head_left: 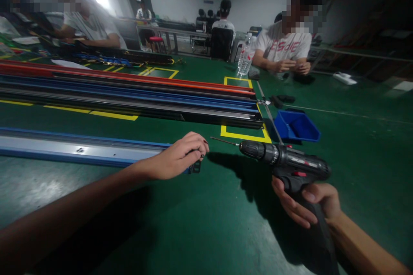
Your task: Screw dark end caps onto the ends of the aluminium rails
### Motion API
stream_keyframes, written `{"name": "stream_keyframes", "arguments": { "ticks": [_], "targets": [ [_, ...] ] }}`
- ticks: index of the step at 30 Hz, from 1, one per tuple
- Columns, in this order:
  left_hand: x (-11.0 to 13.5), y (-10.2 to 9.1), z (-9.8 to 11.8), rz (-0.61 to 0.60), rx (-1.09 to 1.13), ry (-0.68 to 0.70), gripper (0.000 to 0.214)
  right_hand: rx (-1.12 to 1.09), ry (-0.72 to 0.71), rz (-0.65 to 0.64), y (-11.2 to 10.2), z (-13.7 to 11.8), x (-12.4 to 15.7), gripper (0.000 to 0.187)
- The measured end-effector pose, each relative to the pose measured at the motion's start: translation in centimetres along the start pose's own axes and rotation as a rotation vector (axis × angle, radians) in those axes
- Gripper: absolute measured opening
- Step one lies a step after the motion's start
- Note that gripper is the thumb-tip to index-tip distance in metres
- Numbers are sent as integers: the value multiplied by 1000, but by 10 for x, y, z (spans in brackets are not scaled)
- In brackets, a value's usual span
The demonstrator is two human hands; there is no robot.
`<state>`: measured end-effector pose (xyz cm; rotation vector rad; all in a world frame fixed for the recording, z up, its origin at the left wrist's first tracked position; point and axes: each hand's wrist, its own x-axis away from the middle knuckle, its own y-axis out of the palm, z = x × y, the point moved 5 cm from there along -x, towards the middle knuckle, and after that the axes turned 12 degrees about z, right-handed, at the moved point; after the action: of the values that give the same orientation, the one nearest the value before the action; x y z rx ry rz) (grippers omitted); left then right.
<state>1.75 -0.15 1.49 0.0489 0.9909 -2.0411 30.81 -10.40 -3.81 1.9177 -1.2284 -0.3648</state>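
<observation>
My right hand [309,204] is wrapped around the grip of a black cordless drill [290,161]. The drill's long thin bit [224,140] points left toward my left hand [179,157], with a small gap between them. That hand lies over the right end of a blue rail [80,151] with a silvery inner face. Its thumb and fingers are pinched together at the rail's end, where a small dark piece shows at the fingertips, too small to name. Just below the fingers a black end bracket [196,166] with slots sticks out, partly covered by my hand.
Several long rails [180,103], orange, blue and black, lie side by side beyond my hands. Right of them sit a blue bin [297,125] and a dark tool [281,99]. Water bottles [245,56] stand farther back. A co-worker [282,47] sits across the green table [219,232].
</observation>
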Motion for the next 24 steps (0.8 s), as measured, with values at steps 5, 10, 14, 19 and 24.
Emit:
{"name": "stream_keyframes", "arguments": {
  "ticks": [5,10,14,19,24],
  "targets": [
    [0,-1,-11,65,102,-117,25,-21,86,-53,-1,9,1,48],
    [2,2,-11,23,126,-170,26,-54,162,-73,0,15,4,48],
    [2,1,-12,17,155,-164,25,-65,169,-72,0,17,4,49],
    [1,2,-13,9,153,-142,24,-64,153,-53,-3,16,2,49],
    [0,1,-14,27,186,-155,25,-50,145,-46,-5,16,3,50]
  ]
}}
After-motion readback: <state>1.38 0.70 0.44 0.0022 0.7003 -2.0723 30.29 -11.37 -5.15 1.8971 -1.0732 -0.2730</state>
